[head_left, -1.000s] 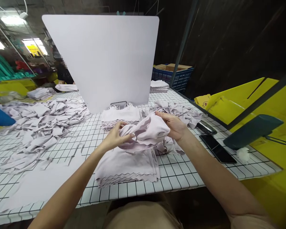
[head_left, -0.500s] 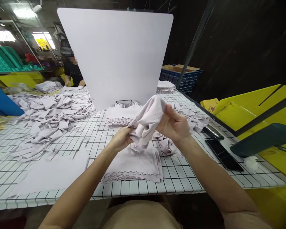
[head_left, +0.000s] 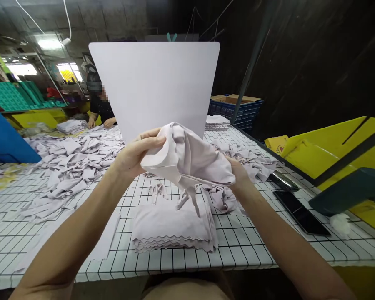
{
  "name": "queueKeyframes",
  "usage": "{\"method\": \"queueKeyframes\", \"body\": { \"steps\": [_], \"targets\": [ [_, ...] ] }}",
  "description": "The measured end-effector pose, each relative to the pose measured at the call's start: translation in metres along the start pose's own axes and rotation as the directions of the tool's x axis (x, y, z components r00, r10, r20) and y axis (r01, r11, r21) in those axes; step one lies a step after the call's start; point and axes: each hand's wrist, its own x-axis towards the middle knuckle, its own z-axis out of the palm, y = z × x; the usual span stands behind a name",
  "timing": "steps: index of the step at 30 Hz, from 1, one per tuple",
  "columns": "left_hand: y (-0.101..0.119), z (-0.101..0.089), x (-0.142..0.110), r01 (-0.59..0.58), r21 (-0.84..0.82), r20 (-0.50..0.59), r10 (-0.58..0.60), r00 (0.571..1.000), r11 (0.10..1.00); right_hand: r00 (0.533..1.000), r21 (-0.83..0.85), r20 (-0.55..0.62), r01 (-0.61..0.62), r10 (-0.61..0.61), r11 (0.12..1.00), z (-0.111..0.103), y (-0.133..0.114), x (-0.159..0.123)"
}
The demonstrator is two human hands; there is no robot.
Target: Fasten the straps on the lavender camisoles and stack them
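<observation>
Both my hands hold one pale lilac garment (head_left: 192,156) up above the table. My left hand (head_left: 134,154) grips its upper left edge with the fingers curled over the fabric. My right hand (head_left: 240,177) is closed on its right side, mostly hidden behind the cloth. Thin straps dangle from the garment. Directly below lies a neat stack of folded lilac pieces (head_left: 173,227) near the front edge of the grid-patterned table (head_left: 237,246).
A loose heap of lilac garments (head_left: 71,166) covers the left of the table, a smaller heap (head_left: 253,160) lies right. A white board (head_left: 156,83) stands behind. Two dark phones (head_left: 300,212) lie at right beside yellow bins (head_left: 331,146). Another person (head_left: 101,106) works at the far left.
Both hands have raised the garment from just above the stack to chest height. The left hand moved up to its top edge and the cloth spread wider.
</observation>
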Motion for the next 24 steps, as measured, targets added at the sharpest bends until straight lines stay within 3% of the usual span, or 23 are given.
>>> {"method": "queueKeyframes", "body": {
  "steps": [3, 7, 11, 14, 16, 18, 21, 24],
  "targets": [
    [0.002, 0.0, 0.01, 0.004, 0.032, 0.004, -0.004, 1.0, 0.999, 0.998, 0.109, -0.051, -0.041, 0.046, 0.993, 0.0, 0.001, -0.001],
    [-0.015, -0.009, 0.009, 0.074, -0.007, -0.085, -0.074, 0.994, 0.997, 0.998, 0.155, -0.025, 0.054, -0.051, 0.986, -0.001, -0.014, -0.003],
    [-0.063, -0.014, -0.002, 0.122, 0.203, -0.113, -0.101, 0.988, 0.971, 0.995, 0.184, 0.049, 0.078, -0.089, 0.98, 0.013, -0.033, -0.004],
    [-0.106, -0.016, -0.005, 0.192, 0.259, -0.269, -0.12, 0.956, 0.947, 0.988, 0.19, 0.11, 0.084, -0.106, 0.978, 0.033, -0.043, -0.009],
    [-0.13, -0.014, -0.004, 0.266, 0.133, -0.344, -0.207, 0.916, 0.955, 0.977, 0.172, 0.171, 0.096, -0.125, 0.981, 0.045, -0.046, -0.015],
    [-0.144, -0.008, -0.004, 0.298, -0.046, -0.32, -0.297, 0.9, 0.953, 0.965, 0.139, 0.233, 0.091, -0.122, 0.986, 0.054, -0.047, -0.021],
    [-0.149, 0.008, -0.008, 0.258, -0.286, -0.173, -0.315, 0.933, 0.923, 0.967, 0.118, 0.227, 0.087, -0.112, 0.989, 0.056, -0.044, -0.025],
    [-0.136, 0.022, -0.014, 0.221, -0.406, -0.03, -0.255, 0.967, 0.887, 0.981, 0.127, 0.175, 0.064, -0.086, 0.99, 0.043, -0.037, -0.016]
  ]
}}
